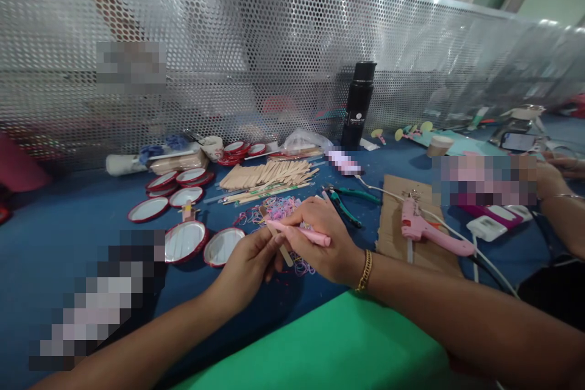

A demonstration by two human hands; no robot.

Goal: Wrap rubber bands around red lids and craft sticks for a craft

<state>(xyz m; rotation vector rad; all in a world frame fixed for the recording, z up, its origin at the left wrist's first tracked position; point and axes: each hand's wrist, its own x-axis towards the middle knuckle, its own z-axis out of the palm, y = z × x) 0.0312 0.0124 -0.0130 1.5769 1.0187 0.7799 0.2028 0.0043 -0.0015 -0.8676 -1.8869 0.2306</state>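
Observation:
My left hand (256, 256) pinches a wooden craft stick (286, 255) that slants down between my hands. In my right hand (326, 241) is a pink pen (313, 234), its front end touching or very near the top of the stick. A gold bracelet circles my right wrist. Beneath my hands lies a pile of small coloured rubber bands (278, 207). Behind it a heap of loose craft sticks (265, 173) is spread out. Red-rimmed white lids (185, 242) lie left of my left hand, one with a small figure at its edge.
Green-handled pliers (345, 204) lie beyond my right hand. A pink glue gun (423, 228) rests on cardboard (388, 195), its cable running across the table. A black flask (359, 106) stands by the perforated metal screen (256, 30). At the right, another person's arm (560, 207) reaches in.

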